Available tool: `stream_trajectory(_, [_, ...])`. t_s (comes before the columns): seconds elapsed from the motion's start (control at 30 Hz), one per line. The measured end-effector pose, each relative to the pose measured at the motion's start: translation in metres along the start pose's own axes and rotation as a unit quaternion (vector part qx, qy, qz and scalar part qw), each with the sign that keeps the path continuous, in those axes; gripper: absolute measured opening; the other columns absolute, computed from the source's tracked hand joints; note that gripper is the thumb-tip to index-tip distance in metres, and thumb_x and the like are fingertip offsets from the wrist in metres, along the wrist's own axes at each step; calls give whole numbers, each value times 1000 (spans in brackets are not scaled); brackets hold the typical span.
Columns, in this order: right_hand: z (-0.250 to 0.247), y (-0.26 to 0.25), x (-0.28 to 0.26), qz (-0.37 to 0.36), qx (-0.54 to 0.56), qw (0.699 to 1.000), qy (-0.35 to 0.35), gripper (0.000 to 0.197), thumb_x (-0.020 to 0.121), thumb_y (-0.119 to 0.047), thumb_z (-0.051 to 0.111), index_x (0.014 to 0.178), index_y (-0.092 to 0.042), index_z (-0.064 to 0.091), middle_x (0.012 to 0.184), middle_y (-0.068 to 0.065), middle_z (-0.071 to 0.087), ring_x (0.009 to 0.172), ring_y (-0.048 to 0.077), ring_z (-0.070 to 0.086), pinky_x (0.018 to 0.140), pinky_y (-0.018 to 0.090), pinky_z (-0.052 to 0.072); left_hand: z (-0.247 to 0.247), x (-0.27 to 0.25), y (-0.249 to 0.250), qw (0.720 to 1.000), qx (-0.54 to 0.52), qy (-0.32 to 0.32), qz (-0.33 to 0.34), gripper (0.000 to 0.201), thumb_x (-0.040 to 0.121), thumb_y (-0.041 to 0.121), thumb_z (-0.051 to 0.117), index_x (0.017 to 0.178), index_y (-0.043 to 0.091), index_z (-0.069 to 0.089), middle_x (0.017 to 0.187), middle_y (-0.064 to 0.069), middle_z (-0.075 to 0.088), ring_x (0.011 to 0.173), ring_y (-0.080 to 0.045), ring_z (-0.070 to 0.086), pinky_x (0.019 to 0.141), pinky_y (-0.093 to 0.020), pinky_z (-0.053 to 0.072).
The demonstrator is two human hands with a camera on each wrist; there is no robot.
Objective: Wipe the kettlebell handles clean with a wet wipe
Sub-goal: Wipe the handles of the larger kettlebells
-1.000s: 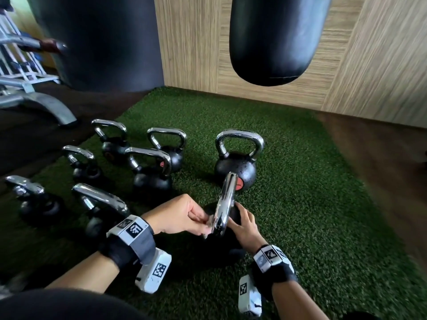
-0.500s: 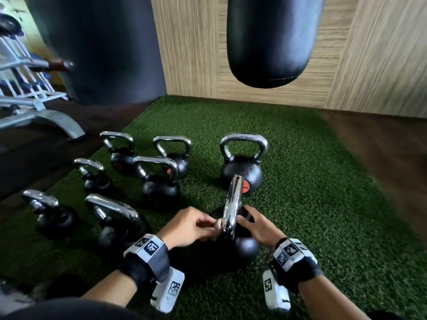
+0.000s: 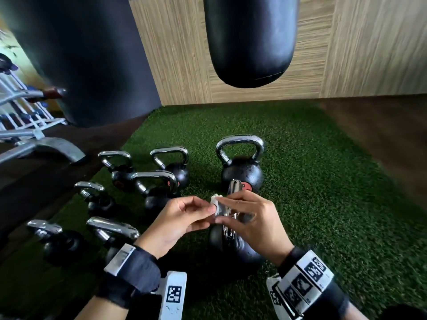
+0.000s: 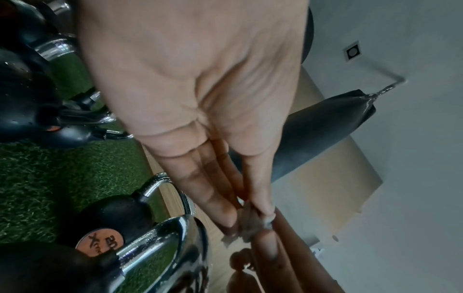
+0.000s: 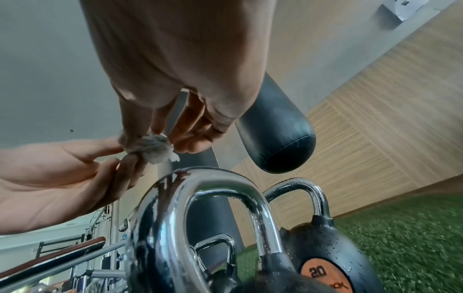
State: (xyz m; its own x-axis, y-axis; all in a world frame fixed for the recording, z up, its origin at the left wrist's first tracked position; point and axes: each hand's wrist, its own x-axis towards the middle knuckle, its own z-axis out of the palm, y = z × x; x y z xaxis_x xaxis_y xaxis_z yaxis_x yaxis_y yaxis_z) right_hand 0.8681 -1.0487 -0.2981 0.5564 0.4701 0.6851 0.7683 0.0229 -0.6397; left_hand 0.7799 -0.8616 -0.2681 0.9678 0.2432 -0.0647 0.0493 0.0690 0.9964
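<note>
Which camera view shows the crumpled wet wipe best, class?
The right wrist view: the wet wipe appears as a pale wad pinched between both hands' fingertips, above the chrome handle. The head view shows only a small white scrap; the left wrist view shows it dim and blurred beyond the fingers.

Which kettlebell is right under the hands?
The nearest kettlebell, on the grass, with its chrome handle edge-on to the head camera. Both hands pinch the wipe just above it; the others stand farther off.

My right hand (image 5: 175,65) and left hand (image 5: 57,168) both pinch the crumpled wipe (image 5: 152,147) just above the near kettlebell's chrome handle (image 5: 200,190); a kettlebell marked 20 (image 5: 323,255) stands behind on turf.
</note>
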Motion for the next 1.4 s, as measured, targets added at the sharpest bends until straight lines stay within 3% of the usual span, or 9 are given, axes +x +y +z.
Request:
stream_trajectory(0.2, [-7, 2, -3, 53, 0, 998, 33, 34, 77, -35, 86, 106, -18, 79, 96, -10, 75, 84, 2, 70, 76, 20, 56, 6, 3, 0, 997, 74, -22, 24, 30, 78, 46, 82, 97, 23, 83, 105, -5, 79, 91, -14, 73, 72, -21, 56])
stream_trajectory(0.27, [-9, 8, -5, 84, 12, 994, 66, 29, 77, -34, 86, 103, -21, 80, 91, -11, 75, 79, 2, 70, 71, 18, 56, 1, 8, -4, 989, 132, -33, 61, 21, 88, 34, 73, 108, 31, 80, 112, -1, 77, 97, -10, 71, 77, -19, 54])
stream_trajectory(0.4, [-18, 27, -11, 186, 36, 973, 134, 27, 78, -37, 84, 101, -25, 79, 81, -16, 75, 71, -4, 68, 66, 14, 53, -14, 22, -37, 940, 330, -4, 86, 76, 79, -6, 74, 126, 52, 61, 125, 18, 66, 118, -7, 62, 85, -20, 52])
stream_trajectory(0.57, [-18, 66, -23, 262, 6, 960, 96, 21, 81, -41, 80, 97, -27, 79, 81, -21, 75, 72, -5, 68, 66, 15, 53, 4, 33, -100, 845, 528, -82, 12, 150, 47, 64, 94, 163, 17, 11, 169, 1, 17, 156, -14, 18, 127, -34, 20])
stream_trajectory(0.67, [-9, 93, -30, 281, -6, 956, 91, 32, 76, -50, 77, 102, -33, 77, 89, -25, 76, 79, -8, 70, 72, 11, 55, 30, 37, -130, 893, 449, -18, 29, 152, 48, 76, 87, 162, 14, 8, 168, -6, 19, 155, -21, 22, 126, -41, 24])
stream_trajectory(0.9, [12, 127, -18, 341, 5, 938, 67, 16, 69, -53, 70, 80, -43, 75, 79, -5, 76, 77, 25, 73, 75, 58, 59, 30, 47, -151, 925, 369, 37, 86, 111, 65, 59, 83, 153, 11, 34, 154, -10, 46, 144, -29, 43, 117, -49, 38])
stream_trajectory(1.03, [18, 127, -8, 361, -45, 929, 66, 10, 82, -29, 74, 72, -31, 73, 70, -11, 73, 67, 3, 69, 66, 33, 56, 12, 53, -141, 938, 329, -38, 100, 108, 67, 49, 92, 152, 15, 36, 151, -1, 50, 142, -15, 47, 119, -40, 38])
stream_trajectory(1.13, [26, 119, -5, 380, -68, 920, 63, 10, 84, -24, 77, 75, -29, 77, 67, -11, 73, 69, 11, 71, 71, 31, 59, 3, 55, -135, 946, 294, -78, 113, 101, 66, 30, 98, 148, 16, 40, 143, 11, 56, 133, 3, 52, 117, -28, 39])
stream_trajectory(1.4, [18, 109, 16, 354, -112, 925, 75, 5, 82, -26, 81, 85, -22, 81, 67, -11, 69, 66, 10, 66, 66, 27, 57, 3, 57, -134, 931, 348, -76, 82, 112, 65, 48, 94, 154, 23, 31, 144, 15, 51, 130, 16, 44, 120, -22, 33])
